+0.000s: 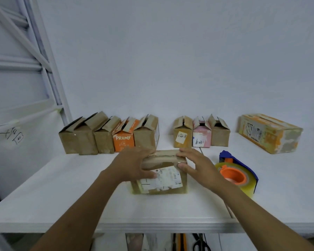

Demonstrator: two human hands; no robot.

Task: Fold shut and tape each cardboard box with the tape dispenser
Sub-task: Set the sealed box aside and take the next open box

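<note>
On the smooth white worktop (80, 196) sat a small brown cardboard box (163, 180), flaps folded down, a blue plastic tape dispenser (237, 173) with glossy clear roll just right of it. My left hand (132, 163) and right hand (196, 163) gripped the box's top edges.

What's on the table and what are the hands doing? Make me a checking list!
Surface: white table, flat.
Job's things: held box, flaps folded down; tape dispenser lying to its right, untouched; back-row boxes, flaps up; large orange box far right.
Clutter: scissors below the table edge.
Grippers: left hand and right hand both grip the held box's top.
Cables: thin dark line near the pink box, unclear.
Surroundings: white wall; white metal frame at left.
</note>
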